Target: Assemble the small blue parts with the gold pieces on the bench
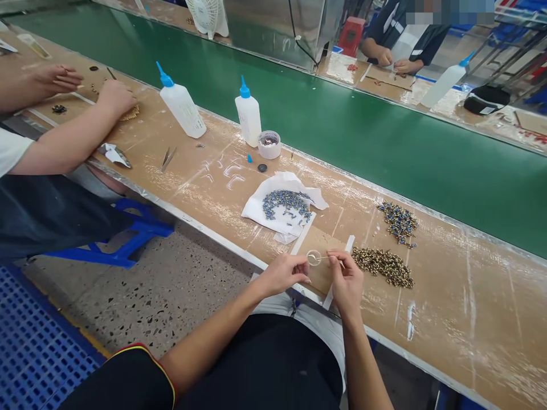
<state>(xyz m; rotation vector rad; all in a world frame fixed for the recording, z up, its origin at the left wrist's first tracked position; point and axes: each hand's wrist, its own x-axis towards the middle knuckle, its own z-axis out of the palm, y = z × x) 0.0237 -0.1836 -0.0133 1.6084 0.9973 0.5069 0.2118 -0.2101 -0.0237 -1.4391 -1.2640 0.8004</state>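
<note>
Above a cardboard work board (318, 242) with white tape along its sides, my two hands come close together. A small round clear dish (314, 258) with a whitish spot inside lies between them. My right hand (347, 279) pinches a thin pale stick (323, 258), whose tip reaches into the dish. My left hand (285, 274) has thumb and forefinger closed at the dish's left edge; what they hold, if anything, is too small to make out. To the right is a heap of small brass-coloured parts (382, 266). Small blue parts (287, 205) lie on white paper (256, 205) behind my left hand.
A blue-and-brass heap (399, 222) lies farther right. Two white bottles (183, 111) with blue nozzles and a tape roll (269, 149) stand near the green belt (342, 131). Tweezers (168, 159) lie leftward. A co-worker's hands (116, 98) work at left; another person (397, 57) sits opposite.
</note>
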